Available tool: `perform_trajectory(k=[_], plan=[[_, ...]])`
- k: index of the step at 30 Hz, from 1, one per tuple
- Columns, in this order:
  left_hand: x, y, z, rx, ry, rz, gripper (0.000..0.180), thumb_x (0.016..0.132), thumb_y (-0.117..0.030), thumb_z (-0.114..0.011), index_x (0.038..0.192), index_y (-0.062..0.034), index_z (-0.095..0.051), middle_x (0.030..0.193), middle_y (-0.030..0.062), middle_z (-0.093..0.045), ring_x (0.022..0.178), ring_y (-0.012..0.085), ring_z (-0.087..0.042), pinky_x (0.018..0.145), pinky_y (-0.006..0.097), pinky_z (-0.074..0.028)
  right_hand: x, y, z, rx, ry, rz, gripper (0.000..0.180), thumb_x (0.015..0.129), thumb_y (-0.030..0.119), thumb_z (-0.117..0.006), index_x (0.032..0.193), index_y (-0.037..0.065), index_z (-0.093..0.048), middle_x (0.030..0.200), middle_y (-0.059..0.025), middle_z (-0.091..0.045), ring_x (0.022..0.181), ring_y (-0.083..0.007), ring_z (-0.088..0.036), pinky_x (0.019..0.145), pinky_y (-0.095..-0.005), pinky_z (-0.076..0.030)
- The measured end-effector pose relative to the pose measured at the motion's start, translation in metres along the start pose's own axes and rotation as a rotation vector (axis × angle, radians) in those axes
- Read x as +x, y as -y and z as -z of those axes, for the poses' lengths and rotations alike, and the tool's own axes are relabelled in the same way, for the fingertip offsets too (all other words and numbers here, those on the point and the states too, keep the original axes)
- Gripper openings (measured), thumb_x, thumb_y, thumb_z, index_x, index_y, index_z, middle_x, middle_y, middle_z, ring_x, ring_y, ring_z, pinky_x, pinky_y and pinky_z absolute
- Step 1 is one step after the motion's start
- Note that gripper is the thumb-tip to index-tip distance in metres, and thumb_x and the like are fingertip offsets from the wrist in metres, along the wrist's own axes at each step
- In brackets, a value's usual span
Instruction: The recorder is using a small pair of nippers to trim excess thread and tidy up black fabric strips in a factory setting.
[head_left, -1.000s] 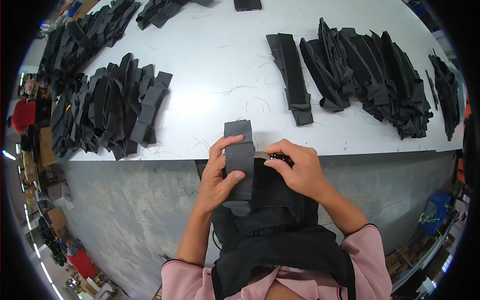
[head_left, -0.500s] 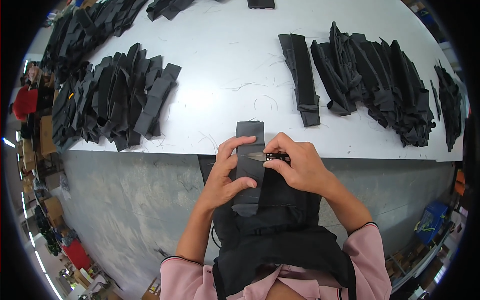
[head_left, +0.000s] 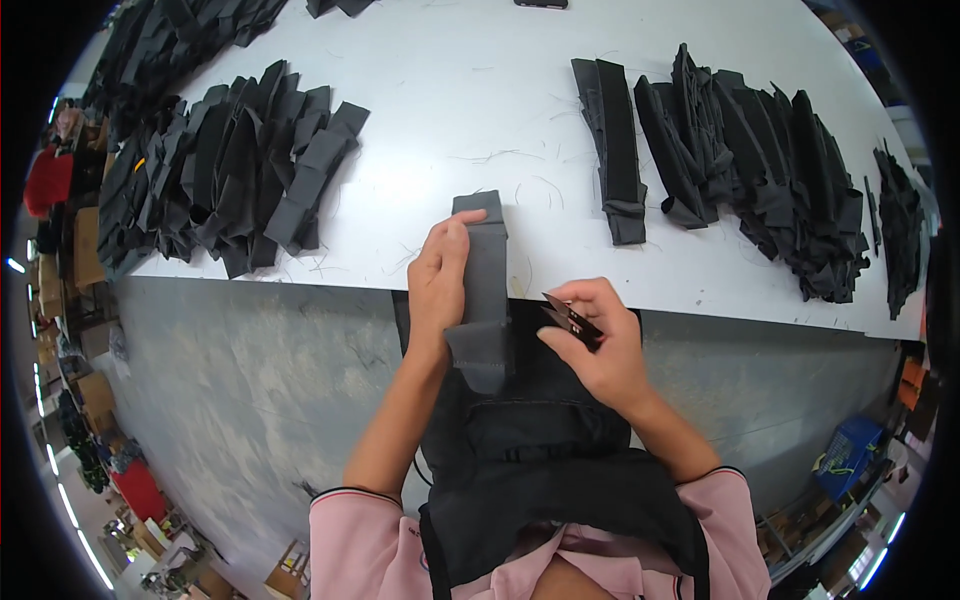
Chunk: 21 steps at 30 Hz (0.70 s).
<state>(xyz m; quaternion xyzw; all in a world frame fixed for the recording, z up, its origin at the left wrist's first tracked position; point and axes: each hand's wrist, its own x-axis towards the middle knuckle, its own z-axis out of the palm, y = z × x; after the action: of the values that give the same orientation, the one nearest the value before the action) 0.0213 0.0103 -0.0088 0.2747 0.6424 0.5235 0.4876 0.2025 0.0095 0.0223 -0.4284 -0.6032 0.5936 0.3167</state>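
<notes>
My left hand (head_left: 440, 275) is closed round a long dark grey folded fabric strip (head_left: 487, 270), a finger lying over its far part. The strip's far end rests over the white table, and its near end hangs past the table's front edge above my black apron. In my right hand (head_left: 605, 345) is a small pair of thread snips (head_left: 572, 320), their two blades apart and pointing up and left. The snips are a little to the right of the strip, not touching it. Some loose threads lie on the table beyond my hands.
Bundles of dark fabric strips (head_left: 240, 165) lie on the table's left side. More strips (head_left: 765, 170) are heaped on the right, with one stack (head_left: 620, 150) nearer the middle. A phone (head_left: 541, 3) sits at the far edge. A blue crate (head_left: 850, 450) stands low at right.
My left hand has moved the strip away from me and slightly left. My right hand has drawn the snips off the strip, and their blades have spread apart.
</notes>
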Motion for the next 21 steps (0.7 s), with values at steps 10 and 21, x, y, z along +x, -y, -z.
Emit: perform_trajectory(k=[10,21], plan=[[0.012,0.005,-0.003,-0.183,0.124,0.164,0.036,0.091,-0.022,-0.059,0.064,-0.0059,-0.041,0.115,0.0083,-0.054,0.087,0.0074,-0.046,0.072,0.023,-0.039,-0.007,0.001,-0.009,-0.581,0.122,0.527,0.050,0.059,-0.003,-0.071,0.107,0.008,-0.062,0.082,-0.0044,-0.064,0.058,-0.0165,-0.059,0.052,-0.0251,-0.047],[-0.010,0.001,0.005,-0.240,0.314,-0.292,0.047,0.087,-0.042,-0.061,0.114,-0.0050,-0.049,0.145,0.0127,-0.028,0.112,0.0185,-0.045,0.091,0.032,-0.039,0.015,0.010,0.004,0.004,0.152,-0.161,0.016,0.075,0.002,-0.068,0.091,0.001,-0.063,0.069,0.0054,-0.052,0.062,-0.0018,-0.042,0.058,-0.0182,-0.034]])
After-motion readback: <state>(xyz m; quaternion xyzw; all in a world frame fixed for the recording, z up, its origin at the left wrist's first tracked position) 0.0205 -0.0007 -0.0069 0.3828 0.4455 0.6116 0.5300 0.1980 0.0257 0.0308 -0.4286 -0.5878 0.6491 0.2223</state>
